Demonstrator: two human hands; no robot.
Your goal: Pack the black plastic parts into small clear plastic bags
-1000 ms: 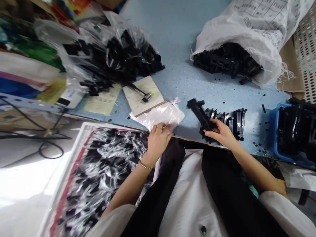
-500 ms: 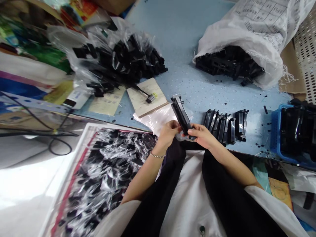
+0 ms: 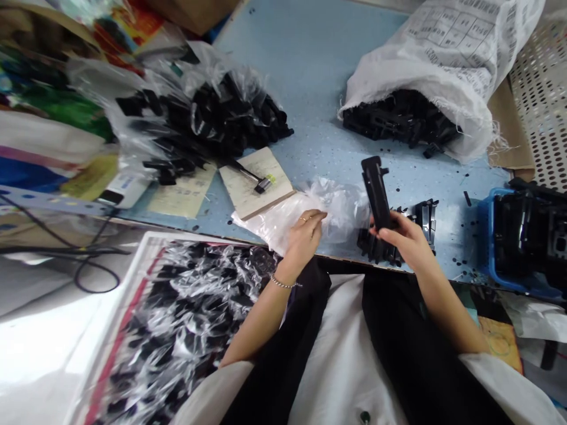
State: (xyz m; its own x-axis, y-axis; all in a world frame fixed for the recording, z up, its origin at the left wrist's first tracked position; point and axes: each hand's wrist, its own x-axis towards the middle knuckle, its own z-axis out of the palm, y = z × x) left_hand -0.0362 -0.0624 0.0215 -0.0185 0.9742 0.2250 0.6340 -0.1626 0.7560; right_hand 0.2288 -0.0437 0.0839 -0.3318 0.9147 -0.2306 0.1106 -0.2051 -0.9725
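Note:
My right hand point(image 3: 405, 236) grips a long black plastic part point(image 3: 376, 192) by its lower end, holding it tilted above the table. Fingers together, my left hand point(image 3: 306, 233) pinches the edge of a clear plastic bag point(image 3: 343, 206), which spreads out toward the part. Beneath that hand lies a stack of thin plastic bags point(image 3: 266, 223), next to a wooden block point(image 3: 252, 195). A row of similar black parts point(image 3: 425, 218) sits on the table, partly hidden behind my right hand.
A white woven sack point(image 3: 398, 68) of black parts lies at the back right. At the right edge stands a blue basket point(image 3: 489, 236) of parts. A hammer-like tool point(image 3: 262, 184) rests on the block. Bagged parts point(image 3: 190, 319) fill a tray at lower left.
My right hand has moved right with the black part, now turned to another face. My left hand has let go of the part and holds a clear bag, spread to the right.

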